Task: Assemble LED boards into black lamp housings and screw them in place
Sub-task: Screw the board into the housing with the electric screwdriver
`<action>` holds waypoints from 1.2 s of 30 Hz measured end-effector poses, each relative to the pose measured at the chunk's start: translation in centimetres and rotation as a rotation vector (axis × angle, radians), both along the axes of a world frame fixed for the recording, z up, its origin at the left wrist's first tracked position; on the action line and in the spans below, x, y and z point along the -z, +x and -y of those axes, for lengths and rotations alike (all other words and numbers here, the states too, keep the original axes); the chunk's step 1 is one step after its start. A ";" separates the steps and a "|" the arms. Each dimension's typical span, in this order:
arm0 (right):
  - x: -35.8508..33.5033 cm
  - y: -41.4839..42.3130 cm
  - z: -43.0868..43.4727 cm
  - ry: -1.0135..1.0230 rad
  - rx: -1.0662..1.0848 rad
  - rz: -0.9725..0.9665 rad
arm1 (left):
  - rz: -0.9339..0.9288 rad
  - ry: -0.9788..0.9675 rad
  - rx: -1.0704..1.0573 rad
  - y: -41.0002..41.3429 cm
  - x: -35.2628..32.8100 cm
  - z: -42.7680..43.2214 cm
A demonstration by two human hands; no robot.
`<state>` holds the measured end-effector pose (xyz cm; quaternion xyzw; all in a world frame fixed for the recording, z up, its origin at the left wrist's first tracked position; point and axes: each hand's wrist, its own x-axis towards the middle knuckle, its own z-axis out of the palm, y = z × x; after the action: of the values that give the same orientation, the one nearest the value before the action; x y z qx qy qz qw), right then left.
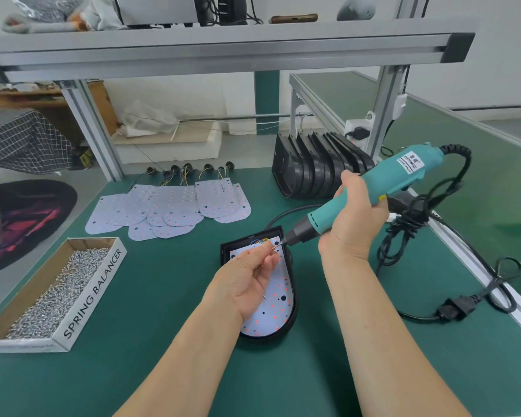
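That box [94, 291] reads SPRING BALANCER; right hand [355, 218] grips the teal screwdriver [403, 173], bit slanting down-left to the screw [275, 247] the left hand [250, 278] pinches

Head-worn camera looks forward and down, close over the bench [163, 296].

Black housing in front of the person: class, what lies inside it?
An LED board fills the housing, coloured wires at its top. The left hand, pinching a screw, covers the board's upper left part.
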<state>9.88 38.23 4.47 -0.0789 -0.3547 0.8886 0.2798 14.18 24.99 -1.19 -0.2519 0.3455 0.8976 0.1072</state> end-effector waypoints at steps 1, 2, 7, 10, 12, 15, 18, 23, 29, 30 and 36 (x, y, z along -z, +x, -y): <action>0.1 0.0 0.1 0.007 0.000 0.003 | 0.001 -0.002 -0.001 0.0 0.0 0.0; 0.1 0.0 0.2 0.011 0.003 0.007 | 0.003 -0.002 -0.002 0.0 0.0 0.0; 0.2 -0.4 -0.1 0.008 0.016 0.026 | 0.003 0.002 0.002 0.1 -0.1 0.1; 0.4 -0.5 0.1 0.007 0.009 0.039 | 0.009 0.000 0.007 0.1 -0.1 0.1; 0.5 -0.5 0.3 0.015 0.011 0.040 | 0.014 -0.001 0.013 0.1 -0.2 0.1; 0.6 -0.5 0.2 0.031 0.008 0.050 | 0.016 -0.015 0.008 0.1 -0.2 0.0; 0.6 -0.5 0.3 0.046 0.025 0.053 | 0.005 -0.038 -0.011 0.1 -0.2 -0.2; 0.9 -0.8 0.5 0.030 0.055 0.128 | -0.020 -0.063 -0.048 0.2 0.0 -0.6; 1.9 -1.2 -0.2 -0.019 0.034 0.187 | -0.023 -0.073 -0.045 0.3 -0.1 -0.6; 2.0 -1.3 -0.4 -0.024 0.038 0.192 | -0.035 -0.082 -0.039 0.3 -0.1 -0.6; 2.2 -1.7 -1.4 -0.060 0.048 0.198 | -0.042 -0.121 0.137 0.1 -0.3 0.8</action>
<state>8.21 39.63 2.24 -0.1831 -0.3519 0.8798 0.2619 14.29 24.14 -0.85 -0.2149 0.4178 0.8707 0.1454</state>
